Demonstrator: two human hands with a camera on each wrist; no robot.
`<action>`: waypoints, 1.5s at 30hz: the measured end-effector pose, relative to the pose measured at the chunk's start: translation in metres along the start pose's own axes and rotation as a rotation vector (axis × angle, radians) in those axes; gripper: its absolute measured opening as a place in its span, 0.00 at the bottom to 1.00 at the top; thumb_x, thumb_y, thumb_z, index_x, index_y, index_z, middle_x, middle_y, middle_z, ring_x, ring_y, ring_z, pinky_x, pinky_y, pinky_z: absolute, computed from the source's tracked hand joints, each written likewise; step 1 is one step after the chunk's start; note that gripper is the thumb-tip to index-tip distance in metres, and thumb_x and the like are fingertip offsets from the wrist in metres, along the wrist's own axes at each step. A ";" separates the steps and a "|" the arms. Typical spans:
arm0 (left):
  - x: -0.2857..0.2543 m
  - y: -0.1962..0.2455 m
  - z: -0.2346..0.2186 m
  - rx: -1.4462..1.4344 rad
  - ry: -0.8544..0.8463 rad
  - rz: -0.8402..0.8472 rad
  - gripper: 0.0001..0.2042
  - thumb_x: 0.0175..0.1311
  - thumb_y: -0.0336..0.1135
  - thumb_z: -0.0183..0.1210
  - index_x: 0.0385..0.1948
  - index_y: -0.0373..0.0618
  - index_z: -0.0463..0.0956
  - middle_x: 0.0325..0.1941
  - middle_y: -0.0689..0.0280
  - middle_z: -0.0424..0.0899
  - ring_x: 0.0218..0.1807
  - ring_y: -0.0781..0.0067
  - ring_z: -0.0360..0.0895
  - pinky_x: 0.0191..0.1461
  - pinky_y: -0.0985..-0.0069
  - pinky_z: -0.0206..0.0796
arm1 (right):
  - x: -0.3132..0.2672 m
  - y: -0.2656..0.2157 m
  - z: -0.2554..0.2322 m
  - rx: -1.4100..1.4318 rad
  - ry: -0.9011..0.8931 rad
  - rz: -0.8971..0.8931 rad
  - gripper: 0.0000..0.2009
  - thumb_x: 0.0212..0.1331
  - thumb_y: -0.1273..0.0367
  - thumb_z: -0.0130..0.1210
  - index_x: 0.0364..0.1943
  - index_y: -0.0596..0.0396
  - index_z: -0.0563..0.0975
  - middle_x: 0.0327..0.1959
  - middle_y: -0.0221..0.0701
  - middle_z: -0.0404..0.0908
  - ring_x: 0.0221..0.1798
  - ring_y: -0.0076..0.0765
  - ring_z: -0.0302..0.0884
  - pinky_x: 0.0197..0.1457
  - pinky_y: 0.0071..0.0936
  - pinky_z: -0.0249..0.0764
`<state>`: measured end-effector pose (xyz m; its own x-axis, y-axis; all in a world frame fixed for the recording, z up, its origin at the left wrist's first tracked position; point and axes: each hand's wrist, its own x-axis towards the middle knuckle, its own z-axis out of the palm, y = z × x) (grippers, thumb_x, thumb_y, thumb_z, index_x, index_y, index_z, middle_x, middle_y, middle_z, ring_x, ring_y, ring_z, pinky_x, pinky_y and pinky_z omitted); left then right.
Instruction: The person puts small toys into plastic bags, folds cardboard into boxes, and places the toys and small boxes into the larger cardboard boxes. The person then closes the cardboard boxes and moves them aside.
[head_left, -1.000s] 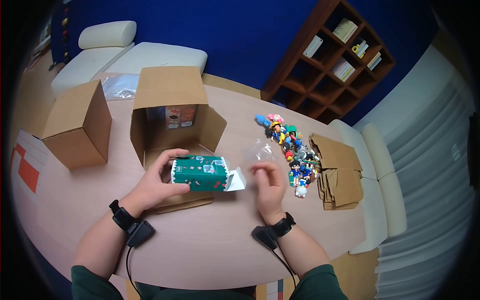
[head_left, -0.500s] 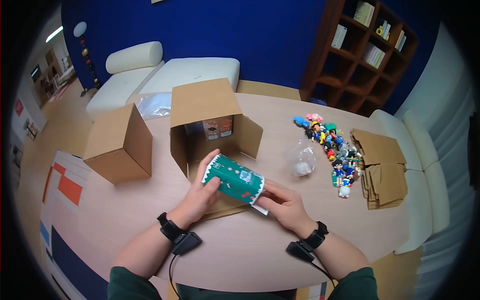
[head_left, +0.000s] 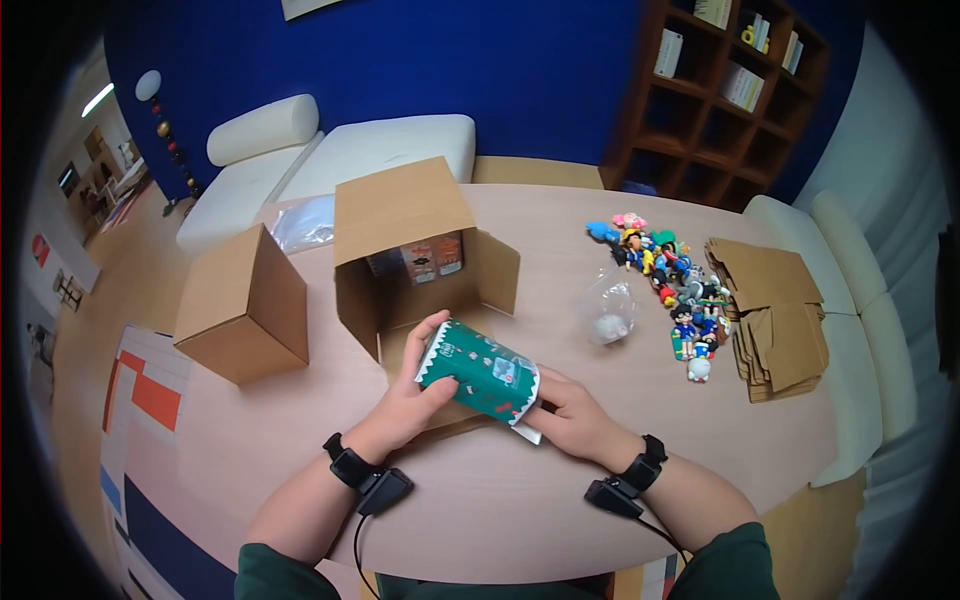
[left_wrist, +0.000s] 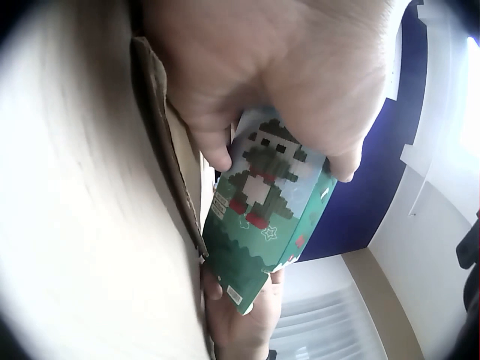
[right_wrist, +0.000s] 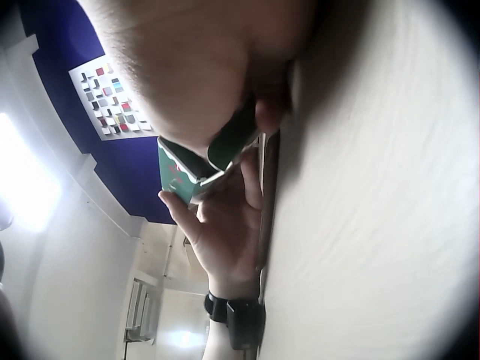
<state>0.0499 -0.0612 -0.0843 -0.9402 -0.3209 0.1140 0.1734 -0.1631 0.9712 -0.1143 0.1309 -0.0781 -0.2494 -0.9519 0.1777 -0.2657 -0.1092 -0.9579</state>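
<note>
Green box (head_left: 478, 372) held over open carton's (head_left: 405, 210) front flap. L hand (head_left: 403, 404) clamped round box; R hand (head_left: 583, 424) at box's open end, grip can't tell. Tabletop (head_left: 548, 270) gap betw. open carton's R edge & plastic bag (head_left: 608, 300).

Green printed box (head_left: 480, 371), held tilted, one end seemingly open.

Blue wall (head_left: 540, 90) behind a white sofa (head_left: 390, 150) and brown wooden shelving (head_left: 715, 110)

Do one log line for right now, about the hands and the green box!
Left hand: grips green box | right hand: at its open end, fingertips hidden | brown carton: open | toy figures: on table
</note>
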 end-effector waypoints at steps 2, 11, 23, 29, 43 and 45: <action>0.000 0.002 0.002 -0.054 0.030 -0.010 0.42 0.69 0.45 0.63 0.77 0.50 0.42 0.70 0.61 0.60 0.72 0.67 0.60 0.75 0.68 0.54 | -0.002 -0.001 0.005 -0.079 0.009 -0.005 0.18 0.64 0.72 0.58 0.58 0.55 0.77 0.58 0.40 0.78 0.56 0.42 0.76 0.60 0.35 0.72; -0.003 0.008 0.005 0.130 0.025 0.046 0.45 0.65 0.50 0.66 0.77 0.49 0.46 0.69 0.60 0.62 0.71 0.66 0.63 0.74 0.67 0.55 | -0.005 0.008 0.002 -0.264 -0.068 -0.027 0.16 0.65 0.71 0.58 0.57 0.52 0.79 0.54 0.42 0.80 0.53 0.49 0.79 0.59 0.36 0.74; 0.007 -0.004 -0.001 -0.339 0.312 0.064 0.39 0.70 0.63 0.55 0.75 0.53 0.51 0.68 0.63 0.68 0.70 0.62 0.69 0.71 0.60 0.66 | -0.003 0.017 -0.023 -0.189 0.630 -0.183 0.04 0.59 0.75 0.67 0.32 0.56 0.81 0.32 0.30 0.82 0.36 0.27 0.79 0.43 0.26 0.75; 0.008 -0.006 -0.010 -0.592 0.298 0.006 0.38 0.72 0.70 0.39 0.73 0.50 0.57 0.67 0.59 0.71 0.69 0.61 0.70 0.72 0.58 0.64 | 0.011 -0.027 -0.072 -0.934 0.810 -0.562 0.06 0.55 0.76 0.66 0.30 0.56 0.79 0.33 0.33 0.81 0.39 0.40 0.78 0.47 0.36 0.73; 0.007 0.002 -0.013 -0.627 0.145 -0.066 0.39 0.71 0.72 0.41 0.73 0.50 0.57 0.70 0.60 0.69 0.72 0.60 0.67 0.76 0.56 0.59 | 0.008 -0.019 -0.093 -1.320 0.575 -0.033 0.06 0.56 0.71 0.63 0.32 0.59 0.80 0.35 0.37 0.79 0.45 0.46 0.75 0.45 0.42 0.74; 0.006 0.005 -0.011 -0.624 0.134 -0.061 0.37 0.71 0.67 0.49 0.73 0.53 0.55 0.71 0.61 0.68 0.72 0.62 0.68 0.75 0.59 0.61 | 0.009 -0.034 -0.079 -1.222 0.570 -0.145 0.05 0.56 0.71 0.63 0.32 0.59 0.80 0.35 0.38 0.79 0.43 0.47 0.75 0.44 0.42 0.74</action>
<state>0.0479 -0.0740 -0.0809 -0.9161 -0.4010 -0.0043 0.2964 -0.6843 0.6662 -0.1810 0.1484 -0.0265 -0.4174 -0.6712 0.6126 -0.8980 0.4079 -0.1649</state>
